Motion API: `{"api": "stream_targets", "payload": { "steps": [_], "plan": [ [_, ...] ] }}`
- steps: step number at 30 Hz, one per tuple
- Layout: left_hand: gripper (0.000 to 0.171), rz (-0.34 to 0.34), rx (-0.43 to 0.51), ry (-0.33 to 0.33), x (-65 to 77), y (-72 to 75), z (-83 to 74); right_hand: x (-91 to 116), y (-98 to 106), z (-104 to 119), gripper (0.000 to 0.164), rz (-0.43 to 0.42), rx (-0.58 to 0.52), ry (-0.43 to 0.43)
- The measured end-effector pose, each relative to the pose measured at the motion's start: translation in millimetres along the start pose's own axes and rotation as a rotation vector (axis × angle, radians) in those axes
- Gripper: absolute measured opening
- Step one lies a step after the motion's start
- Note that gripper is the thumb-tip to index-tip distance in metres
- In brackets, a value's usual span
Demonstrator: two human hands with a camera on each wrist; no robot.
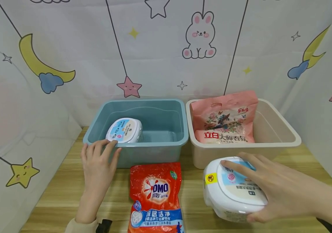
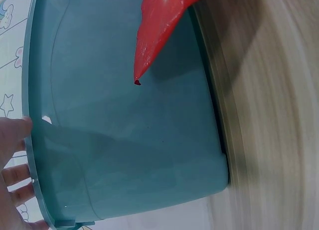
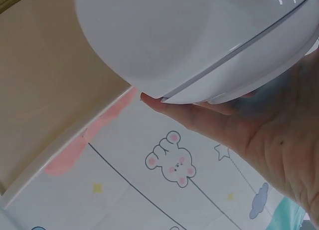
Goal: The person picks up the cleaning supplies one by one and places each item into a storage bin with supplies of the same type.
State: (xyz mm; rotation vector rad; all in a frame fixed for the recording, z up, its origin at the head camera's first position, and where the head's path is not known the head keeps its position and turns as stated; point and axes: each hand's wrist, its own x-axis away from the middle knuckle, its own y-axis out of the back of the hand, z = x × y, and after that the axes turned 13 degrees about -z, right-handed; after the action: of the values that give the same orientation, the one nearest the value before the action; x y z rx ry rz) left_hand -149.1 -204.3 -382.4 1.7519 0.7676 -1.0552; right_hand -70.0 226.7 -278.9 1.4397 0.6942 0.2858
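Note:
My right hand [image 1: 273,184] grips a white laundry pod tub [image 1: 218,194] in front of the beige bin, fingers across the lid and thumb at its lower edge. That tub [image 3: 164,45] tilts in the right wrist view, where its smooth side hides part of the fingers. My left hand [image 1: 99,165] rests with relaxed fingers at the front rim of the blue bin [image 1: 148,152]. A similar tub [image 1: 128,129] sits inside that bin, behind the fingertips. Between the hands, a red OMO laundry powder bag [image 1: 155,197] lies on the table.
The beige bin [image 1: 276,144] stands right beside the blue one and holds a pink laundry powder bag [image 1: 224,119] leaning upright. Both bins stand on the wooden table [image 1: 58,187], close to a printed cloth backdrop [image 1: 160,58]. More cloth hangs at both sides.

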Motion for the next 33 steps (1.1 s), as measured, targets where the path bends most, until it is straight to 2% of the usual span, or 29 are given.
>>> {"api": "stream_targets", "payload": {
  "steps": [26, 33],
  "plan": [
    [0.03, 0.001, 0.004, 0.006, -1.2, 0.8, -2.3, -15, 11, 12, 0.099, 0.028, -0.033, -0.019],
    [0.03, 0.023, -0.001, 0.009, 0.0, 0.0, 0.5, -18, 15, 16, 0.101, -0.018, -0.016, 0.006]
  ]
}}
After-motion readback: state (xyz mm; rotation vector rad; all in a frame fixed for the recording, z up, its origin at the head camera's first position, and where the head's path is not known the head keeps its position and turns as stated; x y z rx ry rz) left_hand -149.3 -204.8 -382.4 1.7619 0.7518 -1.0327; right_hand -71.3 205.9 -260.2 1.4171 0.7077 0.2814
